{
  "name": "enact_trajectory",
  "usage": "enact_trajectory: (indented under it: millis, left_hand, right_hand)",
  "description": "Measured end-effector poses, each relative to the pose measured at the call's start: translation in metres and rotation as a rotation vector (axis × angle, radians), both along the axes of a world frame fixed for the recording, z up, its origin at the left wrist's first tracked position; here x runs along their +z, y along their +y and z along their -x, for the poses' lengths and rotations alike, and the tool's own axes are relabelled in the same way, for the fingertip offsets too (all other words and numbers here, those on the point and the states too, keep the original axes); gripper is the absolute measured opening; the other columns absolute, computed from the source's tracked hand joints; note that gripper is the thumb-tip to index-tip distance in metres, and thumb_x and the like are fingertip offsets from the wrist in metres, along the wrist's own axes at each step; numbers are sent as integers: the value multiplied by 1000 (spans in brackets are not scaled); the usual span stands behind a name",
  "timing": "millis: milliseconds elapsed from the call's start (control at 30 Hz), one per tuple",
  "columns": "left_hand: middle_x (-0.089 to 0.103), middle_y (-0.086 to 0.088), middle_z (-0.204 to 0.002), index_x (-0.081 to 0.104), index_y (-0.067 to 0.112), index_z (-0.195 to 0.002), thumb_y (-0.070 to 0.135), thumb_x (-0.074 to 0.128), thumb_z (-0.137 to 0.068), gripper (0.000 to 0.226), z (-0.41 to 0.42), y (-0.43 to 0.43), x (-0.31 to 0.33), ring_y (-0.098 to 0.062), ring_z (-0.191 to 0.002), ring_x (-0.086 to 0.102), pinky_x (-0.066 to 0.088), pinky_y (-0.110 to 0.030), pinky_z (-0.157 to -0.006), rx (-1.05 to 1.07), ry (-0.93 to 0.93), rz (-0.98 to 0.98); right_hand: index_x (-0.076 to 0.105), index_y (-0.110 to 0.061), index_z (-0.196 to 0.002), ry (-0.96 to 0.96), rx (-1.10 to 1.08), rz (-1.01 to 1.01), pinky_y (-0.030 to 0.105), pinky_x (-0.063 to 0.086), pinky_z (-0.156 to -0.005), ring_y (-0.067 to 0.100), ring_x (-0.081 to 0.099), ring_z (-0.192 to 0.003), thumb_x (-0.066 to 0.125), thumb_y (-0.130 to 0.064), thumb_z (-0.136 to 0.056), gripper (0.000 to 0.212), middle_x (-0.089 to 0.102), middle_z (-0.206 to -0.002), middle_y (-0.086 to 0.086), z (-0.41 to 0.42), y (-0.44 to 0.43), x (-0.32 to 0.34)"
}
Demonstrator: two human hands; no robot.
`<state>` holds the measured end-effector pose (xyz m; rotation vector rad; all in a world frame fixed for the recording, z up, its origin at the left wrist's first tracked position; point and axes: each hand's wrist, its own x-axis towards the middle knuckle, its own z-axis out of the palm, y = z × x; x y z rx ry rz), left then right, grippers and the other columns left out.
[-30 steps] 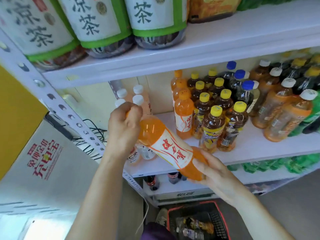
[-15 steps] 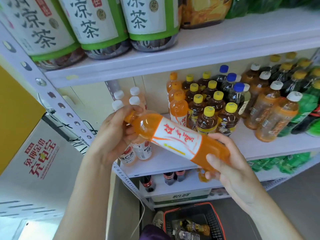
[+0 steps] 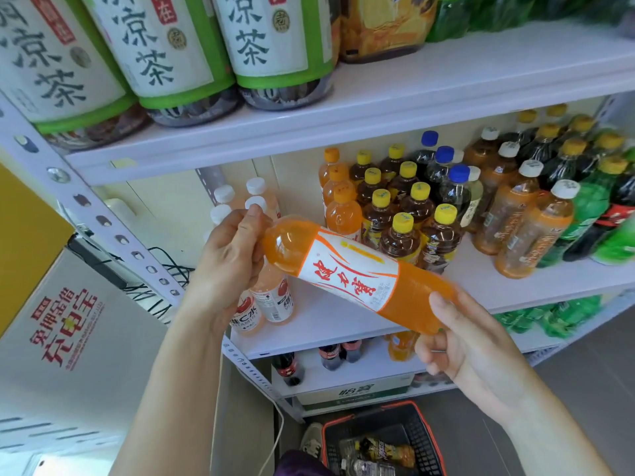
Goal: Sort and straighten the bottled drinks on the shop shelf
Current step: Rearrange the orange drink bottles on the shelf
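Note:
An orange drink bottle (image 3: 347, 273) with a white label and red characters lies tilted in front of the middle shelf (image 3: 343, 324), its neck up to the left. My left hand (image 3: 230, 259) grips its cap end, hiding the cap. My right hand (image 3: 460, 341) holds its base from below. Behind it stand orange bottles (image 3: 343, 207), yellow-capped tea bottles (image 3: 402, 218), blue-capped dark bottles (image 3: 450, 180) and white-capped amber bottles (image 3: 536, 228). Pink white-capped bottles (image 3: 271, 297) stand at the shelf's left, behind my left hand.
Large green-labelled tea bottles (image 3: 275, 46) stand on the upper shelf (image 3: 446, 80). Green soda bottles (image 3: 591, 218) are at the far right. A red-rimmed black basket (image 3: 422, 424) with drinks sits on the floor below. The perforated shelf post (image 3: 103, 221) and a white box (image 3: 68, 331) are at the left.
The bottle has tipped flatter and turned, so its label faces me more fully. Both hands have kept their hold while my right hand has shifted right along the base.

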<state>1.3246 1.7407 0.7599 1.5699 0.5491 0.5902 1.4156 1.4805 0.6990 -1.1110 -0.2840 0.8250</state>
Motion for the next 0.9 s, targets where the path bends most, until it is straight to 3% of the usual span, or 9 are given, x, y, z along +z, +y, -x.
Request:
enact_trajectory:
  millis: [133,267,333,433,533,600,667,800,900]
  left_hand:
    - [35,2,-61,61,19,-100,42,58,-92,25,6,8,-2,-9,-48,23,21,-17,-40,-165,35,42]
    - [39,-1,-62,64,17,-107,34,59,-90,24,9,15,-11,-10,-48,21,20,-16,-39,-267,12,97]
    - [36,-2,-61,67,18,-100,39,55,-90,26,6,15,-17,-11,-49,19,21,-16,-38,-231,12,94]
    - [30,-4,-62,70,21,-94,41,52,-92,26,3,14,-21,-12,-49,18,22,-17,-38,-202,19,94]
    - [26,-5,-62,63,18,-83,39,48,-99,31,-1,11,-21,-11,-48,20,23,-17,-39,-155,64,55]
    - [23,-2,-60,51,15,-77,37,44,-103,35,-5,7,-20,-9,-46,20,23,-16,-38,-116,76,70]
    - [22,3,-55,42,17,-71,36,42,-104,39,-8,3,-19,-7,-44,19,22,-15,-37,-82,95,109]
    - [24,5,-51,38,20,-66,40,44,-103,43,-14,-1,-19,-8,-42,19,21,-17,-37,-43,160,90]
    - [32,4,-51,43,16,-66,47,50,-97,45,-17,-1,-20,-8,-44,26,24,-16,-42,-16,173,3]
  right_hand:
    - [56,-41,-119,-61,-86,74,21,32,-35,15,45,-42,54,-62,-80,44,69,-91,16,1,2,6]
    - [61,-31,-112,-44,-124,123,21,30,-36,15,42,-40,45,-73,-80,56,63,-78,22,-5,2,14]
    - [62,-25,-112,-52,-112,100,22,34,-37,18,46,-40,51,-74,-82,58,60,-74,20,-8,-1,17]
    - [61,-30,-115,-138,-40,92,25,44,-43,25,57,-46,71,-70,-66,63,65,-77,19,-12,-7,23]
    - [62,-34,-113,-204,-16,127,24,49,-49,24,66,-63,80,-66,-59,65,71,-93,13,-13,-9,24]
    - [65,-36,-110,-266,-87,179,27,56,-63,19,71,-89,79,-61,-61,57,72,-108,2,-13,-6,22]
    - [66,-33,-109,-298,-149,169,34,59,-76,18,69,-103,79,-59,-62,55,71,-112,-2,-13,-3,18]
    - [58,-38,-119,-319,-264,172,33,59,-64,17,71,-92,73,-50,-74,49,66,-108,-3,-12,2,19]
    - [65,-34,-109,-257,-285,211,30,57,-52,24,73,-77,61,-55,-78,37,69,-104,4,-14,3,18]
